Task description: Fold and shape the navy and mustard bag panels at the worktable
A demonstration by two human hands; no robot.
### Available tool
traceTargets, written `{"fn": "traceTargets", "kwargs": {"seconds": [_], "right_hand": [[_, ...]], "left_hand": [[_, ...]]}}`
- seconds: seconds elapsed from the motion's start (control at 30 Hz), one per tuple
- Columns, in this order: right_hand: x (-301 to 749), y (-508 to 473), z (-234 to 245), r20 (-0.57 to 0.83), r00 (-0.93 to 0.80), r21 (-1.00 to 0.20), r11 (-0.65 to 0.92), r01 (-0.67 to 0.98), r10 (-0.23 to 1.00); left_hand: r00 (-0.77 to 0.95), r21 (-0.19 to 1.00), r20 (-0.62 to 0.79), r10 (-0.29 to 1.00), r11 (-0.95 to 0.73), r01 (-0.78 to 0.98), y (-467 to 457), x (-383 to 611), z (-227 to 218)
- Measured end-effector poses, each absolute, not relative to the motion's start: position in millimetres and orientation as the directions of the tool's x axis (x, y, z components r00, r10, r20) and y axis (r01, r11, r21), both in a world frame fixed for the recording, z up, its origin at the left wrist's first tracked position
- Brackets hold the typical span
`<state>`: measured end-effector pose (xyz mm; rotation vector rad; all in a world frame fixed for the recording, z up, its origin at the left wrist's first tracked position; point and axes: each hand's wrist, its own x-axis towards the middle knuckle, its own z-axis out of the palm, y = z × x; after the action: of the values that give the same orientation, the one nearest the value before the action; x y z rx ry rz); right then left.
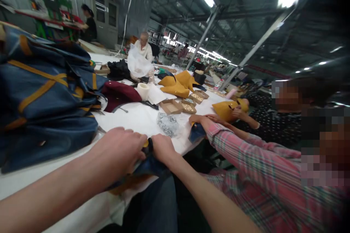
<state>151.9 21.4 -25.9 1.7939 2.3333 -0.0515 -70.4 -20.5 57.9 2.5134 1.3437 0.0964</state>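
Leather (153, 165), lower centre, sat pinched in the fingers of left hand (117, 151) and right hand (165, 149); a loosened grip risked it sliding off the table (136, 120).

Wearer's bare hands (117, 149): two. Clustered cardboard boxes (170, 107): three (two holding small pieces (188, 107)). White roll (143, 91): one. Maroon piece (120, 94): one.

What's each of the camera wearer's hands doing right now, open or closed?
Left hand: closed, holding the blue piece.
Right hand: closed, holding the same blue piece, close beside the left.
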Motion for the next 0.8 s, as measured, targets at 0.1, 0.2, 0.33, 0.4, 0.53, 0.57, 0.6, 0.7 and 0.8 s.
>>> {"fn": "traceTargets", "kwargs": {"seconds": [0.1,0.2,0.33,0.4,0.53,0.57,0.6,0.7,0.8], "right_hand": [[152,20,-27,-0.153,-0.268,0.072,0.281,0.957,0.951],[149,15,-25,-0.128,-0.271,0.089,0.283,0.955,0.954],[148,6,-23,-0.12,-0.259,0.116,0.273,0.955,0.958],[148,4,-23,-0.116,-0.26,0.107,0.272,0.956,0.959],[145,6,-27,-0.09,-0.294,0.036,0.298,0.954,0.952],[143,7,-28,-0.088,-0.298,0.014,0.3,0.954,0.951],[142,7,-29,-0.089,-0.298,-0.006,0.298,0.954,0.951],[142,11,-29,-0.103,-0.298,-0.058,0.294,0.954,0.949],[161,26,-14,-0.159,-0.384,-0.14,0.364,0.921,0.909]], "left_hand": [[0.549,0.087,0.045,0.835,-0.551,0.83,1,-54,70],[0.504,0.1,-0.126,0.855,-0.494,0.864,26,-31,37],[0.529,0.161,-0.192,0.827,-0.505,0.848,39,-9,-15],[0.53,0.174,-0.172,0.83,-0.504,0.846,41,-10,-30],[0.448,0.172,-0.145,0.882,-0.424,0.889,51,-26,-42],[0.431,0.17,-0.151,0.89,-0.406,0.898,54,-30,-44],[0.418,0.168,-0.159,0.894,-0.393,0.904,57,-32,-45],[0.405,0.163,-0.18,0.897,-0.378,0.911,63,-32,-47],[0.409,0.162,-0.189,0.893,-0.382,0.91,64,-28,-45]]}}
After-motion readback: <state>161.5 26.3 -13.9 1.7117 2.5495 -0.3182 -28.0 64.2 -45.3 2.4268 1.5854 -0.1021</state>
